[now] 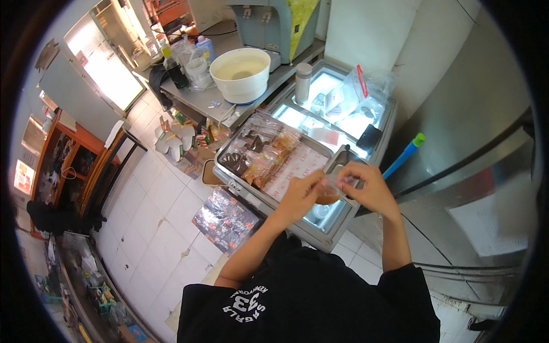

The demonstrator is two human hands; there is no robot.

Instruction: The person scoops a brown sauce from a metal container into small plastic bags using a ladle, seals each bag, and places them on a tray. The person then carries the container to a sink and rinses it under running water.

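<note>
Both my left hand and my right hand grip the upper part of a small clear plastic bag with orange-brown contents at its bottom. They hold it over the near right part of a glass-topped chest freezer. Just left of the hands lies a metal tray with bags of dark brown filling, bags of orange food and a printed white-and-red sheet. Partly behind my right hand is a smaller metal container.
A shaker, a zip bag with a red slider and a black object rest on the freezer. Beyond, a steel table holds a white tub of liquid. A steel refrigerator stands at the right.
</note>
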